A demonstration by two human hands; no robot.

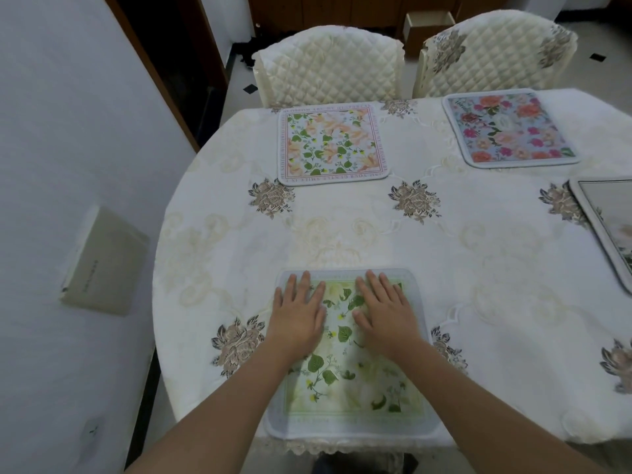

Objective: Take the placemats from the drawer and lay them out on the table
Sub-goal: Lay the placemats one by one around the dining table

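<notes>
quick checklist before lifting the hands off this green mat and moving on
1. Green leaf placemat lies flat on the table: ok.
2. Left hand and right hand are open, palms down on it, gripping nothing: ok.
3. Its near edge sits inside the table edge: ok, though close.
4. Peach placemat faces a chair: ok.
5. Rose placemat faces the other chair: ok.
6. Right-edge placemat fully on the table: cannot tell, cropped.

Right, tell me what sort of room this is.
Most likely a home dining room: a round table under an embroidered tablecloth, quilted-cover chairs pushed up to it, and floral placemats laid at the seats.
</notes>
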